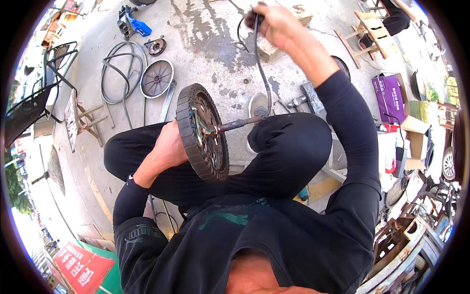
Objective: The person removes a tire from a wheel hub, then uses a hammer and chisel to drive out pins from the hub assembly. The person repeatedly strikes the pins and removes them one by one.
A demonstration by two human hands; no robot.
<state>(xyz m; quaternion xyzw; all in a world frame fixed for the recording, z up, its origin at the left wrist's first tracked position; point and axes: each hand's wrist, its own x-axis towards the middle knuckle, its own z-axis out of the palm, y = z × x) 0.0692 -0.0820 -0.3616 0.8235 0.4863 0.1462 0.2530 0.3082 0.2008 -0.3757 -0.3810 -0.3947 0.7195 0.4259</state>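
Note:
A hub motor stator point(185, 137), a wheel-shaped core with a dark segmented rim and thin coloured wires inside, stands upright on edge over my lap. My left hand point(170, 146) grips its left side; the fingertips behind the rim are hidden. From its centre a rusty axle point(241, 123) points right, over my bent leg. A black cable point(262, 73) runs from the axle's end up to my right hand point(275, 27), raised far forward. That hand is closed around a dark bunched end of the cable, whose exact shape I cannot make out.
On the concrete lie a round metal cover point(157, 79), a coiled hose point(104, 81), a small brake-like disc point(157, 47) and a blue tool point(140, 27). A hammer point(296, 102) rests beside a metal block point(313, 96). Rightward are a purple box point(389, 98) and a wooden stool point(373, 30).

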